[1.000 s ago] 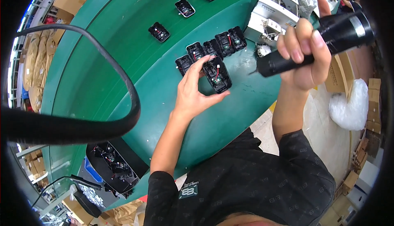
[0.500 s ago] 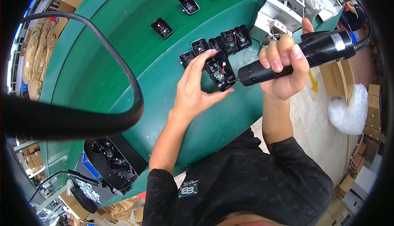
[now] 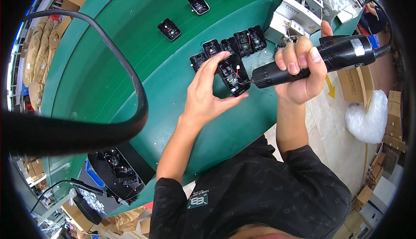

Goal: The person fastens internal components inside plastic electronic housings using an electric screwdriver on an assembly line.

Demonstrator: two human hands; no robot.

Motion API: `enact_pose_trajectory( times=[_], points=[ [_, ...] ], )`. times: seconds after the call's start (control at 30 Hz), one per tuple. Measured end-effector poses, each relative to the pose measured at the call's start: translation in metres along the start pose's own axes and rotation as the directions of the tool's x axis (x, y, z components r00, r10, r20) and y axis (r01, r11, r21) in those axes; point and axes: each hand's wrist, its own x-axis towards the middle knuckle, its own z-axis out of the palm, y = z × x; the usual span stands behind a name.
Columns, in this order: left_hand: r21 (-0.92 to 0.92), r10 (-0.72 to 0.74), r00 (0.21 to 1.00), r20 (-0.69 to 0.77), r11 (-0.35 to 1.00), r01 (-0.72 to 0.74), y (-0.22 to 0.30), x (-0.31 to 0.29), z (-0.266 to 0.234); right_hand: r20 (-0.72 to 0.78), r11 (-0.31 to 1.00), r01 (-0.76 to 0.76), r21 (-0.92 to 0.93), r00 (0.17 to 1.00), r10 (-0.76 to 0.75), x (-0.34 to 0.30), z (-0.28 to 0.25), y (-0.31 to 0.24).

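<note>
My left hand [image 3: 203, 95] grips a black plastic housing [image 3: 234, 75] by its ends, tilted so its open side faces up. Inside it show a small green circuit board and a red wire with a white connector. My right hand [image 3: 303, 67] is wrapped round a black electric screwdriver [image 3: 342, 56], held sideways. The thin bit points left into the housing's lower right part; whether it sits on a screw is too small to tell. Just beyond the left hand, several similar black housings [image 3: 243, 44] stand in a row on the green table.
More housings [image 3: 169, 29] lie along the green conveyor belt [image 3: 143, 35] behind. A white metal machine [image 3: 294, 11] stands at the back right. A black bin of parts [image 3: 119, 169] is at the lower left. A thick black cable [image 3: 125, 61] arches across the left side.
Hands, housing and screwdriver stay almost in place. The screwdriver's front end has risen very slightly, and the view has shifted a little.
</note>
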Motion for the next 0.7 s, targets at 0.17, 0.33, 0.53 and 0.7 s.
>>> enact_pose_trajectory(
  times=[0.17, 0.33, 0.53, 0.7],
  points=[
    [0.097, 0.058, 0.998, -0.027, 0.994, -0.056, -0.0019, 0.0011, -0.0011, 0.006, 1.0, 0.0, -0.023, 1.0, 0.0, -0.0011, 0.0007, -0.0032],
    [0.108, 0.102, 0.994, -0.046, 0.99, -0.096, -0.0007, 0.0007, -0.0007, 0.004, 0.996, 0.017, -0.086, 1.0, -0.017, -0.0005, 0.0043, -0.0017],
    [0.096, 0.116, 0.993, -0.039, 0.989, -0.111, -0.0014, 0.0009, -0.0003, -0.011, 0.99, 0.008, -0.14, 1.0, -0.01, -0.0001, 0.0076, 0.0],
    [0.108, 0.136, 0.99, -0.044, 0.986, -0.13, -0.001, 0.0018, -0.0004, -0.017, 0.989, -0.003, -0.148, 1.0, 0.001, -0.0006, 0.0087, 0.0016]
  ],
)
